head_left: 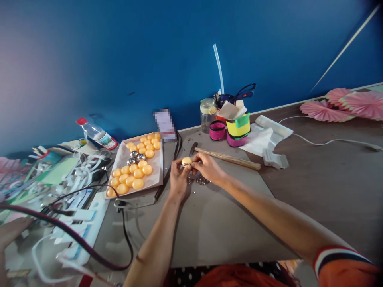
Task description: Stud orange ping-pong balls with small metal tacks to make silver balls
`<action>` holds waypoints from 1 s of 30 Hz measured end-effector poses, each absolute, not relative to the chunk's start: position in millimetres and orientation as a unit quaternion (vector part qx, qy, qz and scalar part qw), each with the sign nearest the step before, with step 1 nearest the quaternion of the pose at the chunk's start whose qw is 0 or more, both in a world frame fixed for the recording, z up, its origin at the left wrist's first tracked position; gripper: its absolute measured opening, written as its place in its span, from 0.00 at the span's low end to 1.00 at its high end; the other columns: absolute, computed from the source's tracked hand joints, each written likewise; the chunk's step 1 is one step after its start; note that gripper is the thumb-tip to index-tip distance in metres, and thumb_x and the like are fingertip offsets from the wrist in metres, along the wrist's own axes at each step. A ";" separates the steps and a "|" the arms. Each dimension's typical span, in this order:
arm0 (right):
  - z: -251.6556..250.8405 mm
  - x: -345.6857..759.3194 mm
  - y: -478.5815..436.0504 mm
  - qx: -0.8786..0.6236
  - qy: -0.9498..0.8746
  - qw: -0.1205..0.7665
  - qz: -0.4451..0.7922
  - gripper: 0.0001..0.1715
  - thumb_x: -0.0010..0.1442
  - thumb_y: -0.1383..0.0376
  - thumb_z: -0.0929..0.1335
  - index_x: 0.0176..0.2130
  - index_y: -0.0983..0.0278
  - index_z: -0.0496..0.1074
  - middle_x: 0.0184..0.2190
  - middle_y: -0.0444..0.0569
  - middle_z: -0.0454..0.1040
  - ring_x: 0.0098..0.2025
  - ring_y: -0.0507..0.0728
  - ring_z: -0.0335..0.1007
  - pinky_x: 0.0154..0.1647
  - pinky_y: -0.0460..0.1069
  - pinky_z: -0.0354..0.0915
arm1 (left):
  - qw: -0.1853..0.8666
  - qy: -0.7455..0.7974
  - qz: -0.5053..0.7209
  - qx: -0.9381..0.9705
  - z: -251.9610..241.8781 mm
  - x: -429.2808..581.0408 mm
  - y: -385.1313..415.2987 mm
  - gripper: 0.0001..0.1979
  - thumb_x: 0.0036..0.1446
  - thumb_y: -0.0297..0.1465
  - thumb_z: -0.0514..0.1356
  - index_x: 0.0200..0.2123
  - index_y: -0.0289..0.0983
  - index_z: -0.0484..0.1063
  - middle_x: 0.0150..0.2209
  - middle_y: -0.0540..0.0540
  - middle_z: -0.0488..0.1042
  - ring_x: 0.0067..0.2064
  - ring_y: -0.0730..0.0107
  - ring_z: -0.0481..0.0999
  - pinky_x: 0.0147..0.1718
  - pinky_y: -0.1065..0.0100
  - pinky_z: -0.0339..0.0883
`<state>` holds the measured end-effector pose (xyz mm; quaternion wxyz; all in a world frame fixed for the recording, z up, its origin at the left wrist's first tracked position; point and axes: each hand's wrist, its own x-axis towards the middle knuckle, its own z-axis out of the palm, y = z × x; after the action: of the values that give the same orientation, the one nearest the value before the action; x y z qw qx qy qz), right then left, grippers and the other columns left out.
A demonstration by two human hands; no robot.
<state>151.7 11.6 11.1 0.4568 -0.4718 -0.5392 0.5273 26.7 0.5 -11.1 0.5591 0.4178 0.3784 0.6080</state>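
A pale yellow, rounded, dome-like piece is pinched between the fingertips of both hands. Along its lower edge shows a dark strip whose kind I cannot make out. My left hand grips it from the left, thumb and fingers closed. On the other side, my right hand has its thumb and forefinger closed on the edge. Just below the hands, small dark metallic bits lie in a pile on the grey mat. A hammer with a wooden handle rests behind my right hand.
Left stands a white tray of yellow rounded pieces and several shiny silver ones. Further left are a red-capped bottle, tangled cables and another person's arm. Behind are a glass jar, a yellow-green fabric box and pink paper fans.
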 end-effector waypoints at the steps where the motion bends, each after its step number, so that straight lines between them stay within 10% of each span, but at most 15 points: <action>1: 10.6 151.6 12.5 -0.468 -0.527 0.465 0.536 0.09 0.50 0.63 0.66 0.30 0.62 0.60 0.19 0.39 0.67 0.21 0.51 0.66 0.25 0.46 0.60 | 0.571 0.366 0.607 0.415 -9.4 27.0 0.3 0.17 0.46 0.34 0.67 0.39 0.37 0.67 0.33 0.50 0.71 0.29 0.76 0.71 0.30 0.71 0.66; 6: 14.5 174.3 24.2 -0.404 -0.570 0.413 0.583 0.11 0.52 0.60 0.66 0.34 0.64 0.64 0.25 0.41 0.70 0.21 0.48 0.63 0.27 0.46 0.61 | 0.646 0.339 0.582 0.360 -2.1 22.5 2.5 0.15 0.47 0.33 0.67 0.38 0.36 0.69 0.34 0.48 0.74 0.32 0.74 0.74 0.36 0.68 0.68; 14: 18.6 211.9 36.7 -0.477 -0.795 0.079 0.367 0.17 0.52 0.68 0.65 0.42 0.62 0.73 0.42 0.48 0.76 0.40 0.55 0.70 0.39 0.47 0.61 | 0.672 0.325 0.591 0.306 -1.3 13.6 8.9 0.12 0.48 0.32 0.66 0.37 0.35 0.71 0.36 0.46 0.77 0.32 0.75 0.75 0.39 0.69 0.69; 30: 24.3 199.6 26.3 -0.444 -0.828 0.040 0.340 0.12 0.52 0.66 0.66 0.38 0.62 0.74 0.35 0.46 0.77 0.33 0.53 0.69 0.30 0.44 0.57 | 0.685 0.322 0.581 0.299 -1.5 13.0 9.2 0.12 0.50 0.32 0.65 0.37 0.34 0.71 0.38 0.44 0.77 0.33 0.74 0.76 0.38 0.69 0.70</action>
<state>199.6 26.3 24.3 0.0403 -0.4444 -0.8276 0.3404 13.0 9.2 -1.5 0.6851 0.2990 0.3220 0.5809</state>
